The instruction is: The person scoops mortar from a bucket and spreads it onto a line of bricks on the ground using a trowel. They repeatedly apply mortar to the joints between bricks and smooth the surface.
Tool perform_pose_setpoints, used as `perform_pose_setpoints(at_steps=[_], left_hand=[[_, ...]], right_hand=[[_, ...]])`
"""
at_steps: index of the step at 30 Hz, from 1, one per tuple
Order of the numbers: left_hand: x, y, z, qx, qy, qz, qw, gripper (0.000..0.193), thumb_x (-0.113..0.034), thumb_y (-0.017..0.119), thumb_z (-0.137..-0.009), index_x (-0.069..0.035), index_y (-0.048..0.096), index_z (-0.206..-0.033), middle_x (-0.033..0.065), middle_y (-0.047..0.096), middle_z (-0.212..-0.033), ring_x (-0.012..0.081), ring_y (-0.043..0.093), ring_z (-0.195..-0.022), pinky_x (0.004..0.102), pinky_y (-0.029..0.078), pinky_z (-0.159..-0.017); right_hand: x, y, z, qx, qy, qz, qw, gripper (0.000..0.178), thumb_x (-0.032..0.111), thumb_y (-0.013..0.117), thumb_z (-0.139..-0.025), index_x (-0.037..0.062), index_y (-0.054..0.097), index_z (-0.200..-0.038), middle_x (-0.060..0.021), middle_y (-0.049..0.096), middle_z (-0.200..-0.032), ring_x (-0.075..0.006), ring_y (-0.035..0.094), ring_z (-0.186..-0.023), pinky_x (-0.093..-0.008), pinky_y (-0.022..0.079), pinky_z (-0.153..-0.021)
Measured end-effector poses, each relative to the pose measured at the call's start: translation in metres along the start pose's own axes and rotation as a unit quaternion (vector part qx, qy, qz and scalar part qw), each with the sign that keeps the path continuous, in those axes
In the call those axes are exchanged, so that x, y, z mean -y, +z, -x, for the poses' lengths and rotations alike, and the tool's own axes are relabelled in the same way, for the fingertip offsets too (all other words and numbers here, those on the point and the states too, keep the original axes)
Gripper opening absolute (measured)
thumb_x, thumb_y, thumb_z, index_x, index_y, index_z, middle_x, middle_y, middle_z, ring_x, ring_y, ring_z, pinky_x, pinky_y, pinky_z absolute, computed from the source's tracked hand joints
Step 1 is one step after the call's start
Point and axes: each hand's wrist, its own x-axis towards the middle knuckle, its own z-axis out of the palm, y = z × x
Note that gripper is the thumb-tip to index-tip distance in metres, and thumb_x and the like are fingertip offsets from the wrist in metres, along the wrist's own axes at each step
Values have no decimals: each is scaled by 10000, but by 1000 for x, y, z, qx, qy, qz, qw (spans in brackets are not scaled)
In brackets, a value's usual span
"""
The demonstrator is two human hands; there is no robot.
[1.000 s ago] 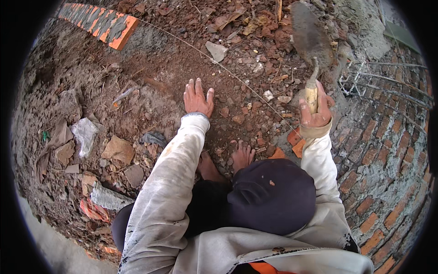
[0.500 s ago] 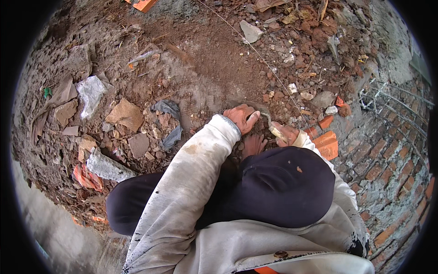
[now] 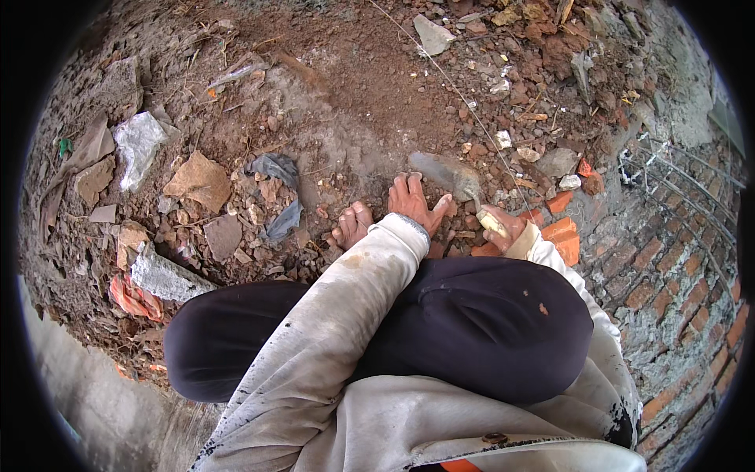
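Observation:
A trowel (image 3: 465, 182) with a worn, dirt-coated blade lies low over the soil, its pale handle gripped in my right hand (image 3: 509, 228). The blade points up and to the left, its tip close to the fingers of my left hand (image 3: 414, 200). That left hand rests on the reddish-brown soil (image 3: 346, 110), thumb apart and fingers stretched forward, with nothing visible in it. My bare foot (image 3: 352, 225) shows just left of the wrist. Loose pebbles and clods surround both hands.
A thin string (image 3: 444, 71) runs taut across the ground toward the right hand. Orange brick pieces (image 3: 561, 238) lie beside that hand. Farther right are a brick wall (image 3: 653, 259) and metal bars (image 3: 684, 189). Left lie stone slabs (image 3: 198, 181), a grey cloth scrap (image 3: 275, 168) and white plastic (image 3: 140, 145).
The trowel's blade now shows plainly, swung out to the upper left. My left hand's fingers have spread and straightened, and my left foot has come into sight beside it. The view has shifted slightly.

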Motion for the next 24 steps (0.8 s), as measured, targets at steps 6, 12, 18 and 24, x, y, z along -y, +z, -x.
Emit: perform_pose_setpoints(at_steps=[6, 12, 18, 24], left_hand=[[-9, -8, 1, -4, 33, 5, 999, 728, -536, 609, -756, -9, 417, -1220, 248, 368, -1240, 401, 373, -1141, 445, 321, -971], [-10, -8, -1, 57, 48, -30, 997, 842, -548, 648, -702, -43, 338, -1300, 245, 337, -1291, 411, 361, -1166, 466, 303, -993], [-6, -3, -8, 2, 86, 21, 996, 728, -443, 659, -723, -70, 384, -1285, 224, 330, -1304, 403, 342, -1184, 465, 299, -1001], [0, 1, -22, -98, 109, 63, 987, 548, -323, 676, -743, -68, 477, -1185, 229, 385, -1244, 419, 377, -1139, 481, 325, -969]], right_hand=[[4, -23, -9, -56, 93, 86, 990, 523, 186, 540, -847, 123, 372, -1338, -162, 546, -1205, -310, 556, -1081, -340, 441, -918], [-27, 2, 10, 29, 17, -29, 999, 519, 92, 554, -814, 46, 401, -1308, -141, 542, -1197, -240, 536, -1092, -314, 405, -943], [4, 16, -34, 89, 130, -186, 970, 464, 42, 522, -827, 51, 442, -1284, -8, 619, -863, -62, 505, -676, -222, 429, -594], [10, 19, -49, 77, 130, -250, 956, 493, 26, 556, -792, 48, 464, -1276, -34, 602, -827, -84, 503, -625, -245, 445, -561]])
